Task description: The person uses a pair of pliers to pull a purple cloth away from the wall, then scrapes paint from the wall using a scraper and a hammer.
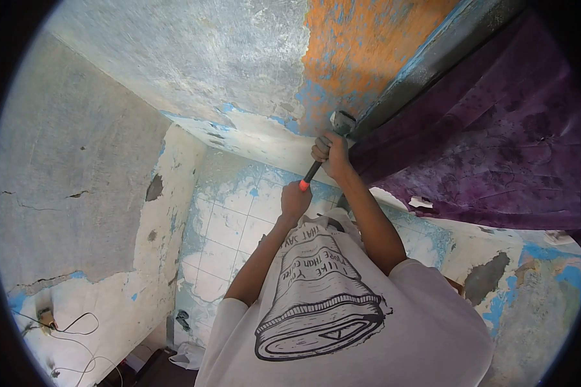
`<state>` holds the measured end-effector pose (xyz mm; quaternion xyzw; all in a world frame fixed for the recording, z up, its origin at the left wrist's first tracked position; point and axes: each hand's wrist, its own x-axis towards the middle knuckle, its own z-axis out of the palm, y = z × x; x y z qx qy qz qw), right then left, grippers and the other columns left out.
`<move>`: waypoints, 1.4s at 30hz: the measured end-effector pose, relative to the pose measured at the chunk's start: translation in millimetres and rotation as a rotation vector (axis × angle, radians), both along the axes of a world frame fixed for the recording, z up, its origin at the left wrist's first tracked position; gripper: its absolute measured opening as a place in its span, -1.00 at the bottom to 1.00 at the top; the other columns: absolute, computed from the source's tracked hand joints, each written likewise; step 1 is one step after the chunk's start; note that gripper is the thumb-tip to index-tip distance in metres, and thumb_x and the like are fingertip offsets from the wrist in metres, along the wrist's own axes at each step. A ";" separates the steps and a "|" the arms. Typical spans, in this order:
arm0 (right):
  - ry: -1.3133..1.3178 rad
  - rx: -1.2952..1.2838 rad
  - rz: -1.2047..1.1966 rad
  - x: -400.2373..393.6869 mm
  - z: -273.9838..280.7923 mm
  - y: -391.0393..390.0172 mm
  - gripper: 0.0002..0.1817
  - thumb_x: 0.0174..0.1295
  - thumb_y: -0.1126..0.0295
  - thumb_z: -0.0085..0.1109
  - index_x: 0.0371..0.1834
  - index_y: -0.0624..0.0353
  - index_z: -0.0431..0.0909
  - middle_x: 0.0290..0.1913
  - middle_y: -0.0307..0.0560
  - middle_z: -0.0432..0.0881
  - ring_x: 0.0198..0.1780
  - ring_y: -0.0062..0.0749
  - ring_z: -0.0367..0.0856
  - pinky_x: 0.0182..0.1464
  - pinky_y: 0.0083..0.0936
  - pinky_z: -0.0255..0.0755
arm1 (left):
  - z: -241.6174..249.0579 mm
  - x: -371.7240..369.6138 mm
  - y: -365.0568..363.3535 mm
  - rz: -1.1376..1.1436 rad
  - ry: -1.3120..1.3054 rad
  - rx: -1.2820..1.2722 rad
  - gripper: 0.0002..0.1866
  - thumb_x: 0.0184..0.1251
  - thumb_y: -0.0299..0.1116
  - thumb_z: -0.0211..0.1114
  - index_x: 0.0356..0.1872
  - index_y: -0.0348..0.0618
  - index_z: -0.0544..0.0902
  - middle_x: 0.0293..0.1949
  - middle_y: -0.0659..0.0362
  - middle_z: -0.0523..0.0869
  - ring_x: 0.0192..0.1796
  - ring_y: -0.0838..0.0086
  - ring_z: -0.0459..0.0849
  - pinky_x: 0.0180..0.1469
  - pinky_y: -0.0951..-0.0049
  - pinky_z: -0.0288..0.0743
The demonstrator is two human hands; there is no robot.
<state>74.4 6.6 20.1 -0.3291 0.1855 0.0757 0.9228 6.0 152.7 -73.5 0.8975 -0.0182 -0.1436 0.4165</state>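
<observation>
A long-handled scraper (312, 171) with a dark shaft and an orange-red band runs slantwise up from my body to the wall. My left hand (295, 200) is closed round its lower end, just below the band. Farther up, my right hand (331, 153) grips the shaft close under the head. The broad greyish scraper head (343, 122) is right at the wall, near the lower tip of an orange paint patch (361, 48) with blue flecks. Bare grey plaster (219, 51) spreads to the left of that patch.
A purple curtain (478, 135) hangs close on my right, beside a dark frame edge (426, 64). Below is a tiled floor (229, 219) scattered with white and blue flakes. A socket with loose wires (47, 317) is on the left wall; a white bag (187, 356) lies low down.
</observation>
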 end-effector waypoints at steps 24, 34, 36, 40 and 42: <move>-0.175 -0.049 0.012 0.5 33.5 7.7 -0.60 0.30 0.36 0.12 -0.65 -0.09 0.15 -0.80 -0.40 0.03 -0.81 -0.62 -0.05 -0.69 -0.55 -0.15 | 31.1 11.6 -0.6 -0.018 -0.084 -0.103 -0.68 0.33 -0.25 0.22 -0.48 -0.35 0.63 -0.49 -0.23 0.65 -0.33 -0.20 0.65 -0.31 -0.02 0.48; 0.061 -0.161 -0.123 -55.6 -81.0 44.0 -0.63 0.32 0.25 0.19 -0.59 -0.01 0.26 -0.73 -0.37 0.15 -0.72 -0.58 0.18 -0.58 -0.55 0.17 | -40.7 -14.7 64.9 -0.213 0.334 -0.078 -0.35 0.30 0.19 0.27 -0.56 -0.36 0.61 -0.65 -0.03 0.61 -0.53 0.21 0.64 -0.44 0.21 0.43; 0.082 -0.224 -0.114 -51.6 -76.0 48.4 -0.64 0.32 0.23 0.21 -0.56 0.00 0.27 -0.70 -0.37 0.17 -0.67 -0.58 0.22 -0.52 -0.53 0.21 | -53.2 -21.3 67.7 -0.183 0.450 -0.161 -0.35 0.25 0.23 0.31 -0.65 -0.25 0.55 -0.70 0.18 0.54 -0.63 0.47 0.55 -0.53 0.37 0.39; 0.071 -0.369 -0.073 -39.3 -55.6 57.3 -0.64 0.33 0.19 0.21 -0.53 0.02 0.30 -0.63 -0.37 0.24 -0.60 -0.59 0.27 -0.45 -0.53 0.26 | -35.3 -27.9 57.0 -0.080 0.560 -0.270 -0.37 0.27 0.19 0.30 -0.60 -0.30 0.55 -0.67 0.17 0.55 -0.61 0.45 0.52 -0.50 0.32 0.41; 0.039 -0.443 -0.058 -31.3 -35.4 62.6 -0.64 0.34 0.17 0.21 -0.52 0.04 0.31 -0.63 -0.38 0.24 -0.63 -0.61 0.24 -0.50 -0.56 0.23 | -8.4 -28.5 59.1 -0.047 0.470 -0.301 -0.42 0.28 0.10 0.33 -0.59 -0.30 0.54 -0.68 0.20 0.53 -0.62 0.49 0.48 -0.52 0.35 0.38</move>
